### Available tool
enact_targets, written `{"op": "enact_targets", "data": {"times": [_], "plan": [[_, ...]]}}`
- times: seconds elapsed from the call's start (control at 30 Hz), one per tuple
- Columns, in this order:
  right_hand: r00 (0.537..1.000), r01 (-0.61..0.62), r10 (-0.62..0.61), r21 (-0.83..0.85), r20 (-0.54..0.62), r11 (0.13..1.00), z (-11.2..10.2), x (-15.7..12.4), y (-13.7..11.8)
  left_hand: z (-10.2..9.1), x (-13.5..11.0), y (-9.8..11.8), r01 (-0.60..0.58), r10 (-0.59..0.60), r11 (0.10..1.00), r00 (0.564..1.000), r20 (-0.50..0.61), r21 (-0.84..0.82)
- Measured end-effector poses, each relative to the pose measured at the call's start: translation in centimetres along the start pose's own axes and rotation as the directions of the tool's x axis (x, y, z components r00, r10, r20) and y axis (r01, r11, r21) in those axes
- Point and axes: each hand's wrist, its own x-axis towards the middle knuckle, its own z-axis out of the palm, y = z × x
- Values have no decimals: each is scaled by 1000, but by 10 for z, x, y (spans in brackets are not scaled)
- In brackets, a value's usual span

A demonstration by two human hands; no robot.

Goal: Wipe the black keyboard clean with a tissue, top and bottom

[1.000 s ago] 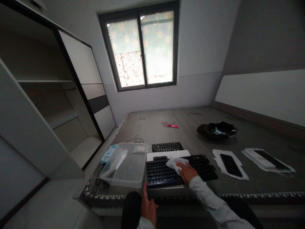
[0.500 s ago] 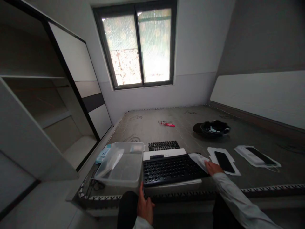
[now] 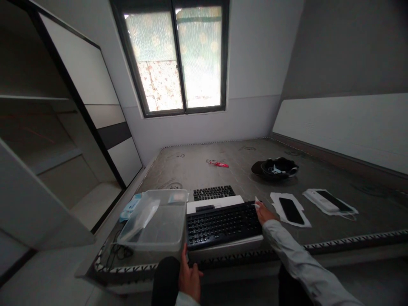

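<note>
White wipe [image 3: 256, 202] is poking out of the right hand [image 3: 265, 213], fingers closed on it, most of it hiding in the grip. That hand is sitting at the right end of the black keyboard [image 3: 223, 223]; bunching so limp a sheet is probably giving a firmer hold.

Left hand [image 3: 190, 278] is hanging low by the keyboard's near left corner: index finger pointing straight, thumb standing apart, nothing visible in it. Too dim there to tell whether the fingertip is touching the keyboard.

Keyboard is lying on a white box [image 3: 234, 200] near the mattress [image 3: 191, 170] edge. Likely reason: the box is giving it height and a firm base, within easy reach. Second set of keys [image 3: 213, 192] is lying just behind.

Left side: clear tub [image 3: 185, 221] is standing close beside the keyboard, pale sheet [image 3: 148, 216] lying inside. Blue packet [image 3: 130, 208] is sitting just beside the tub; black cable [image 3: 123, 251] is coiling near its front corner.

Right side: dark phone [image 3: 290, 211] is lying on white paper [image 3: 306, 222]. Farther right, a dark slab [image 3: 331, 200] and white gadget [image 3: 320, 200] are sharing another sheet, presumably shielding them from the mattress.

Farther back, upturned cap [image 3: 258, 169] is serving as a bowl for small pale bits [image 3: 276, 170]. Red item [image 3: 219, 164] is lying well apart.
</note>
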Motion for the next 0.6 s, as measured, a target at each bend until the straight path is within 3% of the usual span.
{"op": "enact_targets", "data": {"times": [0.1,0.17,0.3,0.47,0.6], "plan": [[996,-46,48,-27,76,999,9,7,-13,-3,-1,3,12,-12,1000,1000,18,-17],[992,-14,17,-24,123,1000,17,7,-29,-5,-2,6,26,-25,1000,999,30,-15],[975,105,-104,8,195,994,39,-10,-85,-6,-1,10,28,-27,999,999,34,-27],[894,317,-334,106,299,942,60,-41,-166,-3,1,3,10,-10,1000,1000,22,-28],[826,408,-443,172,349,897,72,-58,-214,-2,1,-3,-10,11,999,999,31,-44]]}}
